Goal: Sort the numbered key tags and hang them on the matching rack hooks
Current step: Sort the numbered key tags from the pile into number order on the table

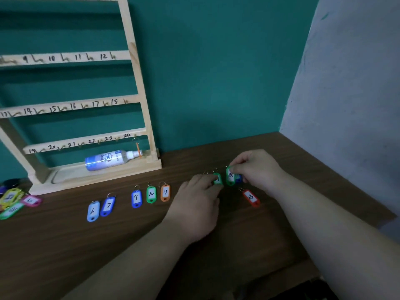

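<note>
A wooden rack (138, 83) with numbered hooks stands at the back left; one orange tag (137, 149) hangs at hook 24. Laid in a row on the table are tags 6 (93, 211), 7 (108, 206), 9 (136, 198), 10 (151, 194) and 11 (165, 192). Red tag 23 (250, 197) lies further right. My right hand (257, 167) pinches green tag 18 (230, 176), with a blue tag (239, 179) under its fingers. My left hand (197, 204) rests on the table, its fingertips touching a green tag (217, 178) whose number is partly hidden.
A white and blue spray bottle (110, 160) lies in the rack's base tray. A heap of several yellow, pink and green tags (15, 202) sits at the far left table edge. A grey wall (346, 83) borders the table on the right.
</note>
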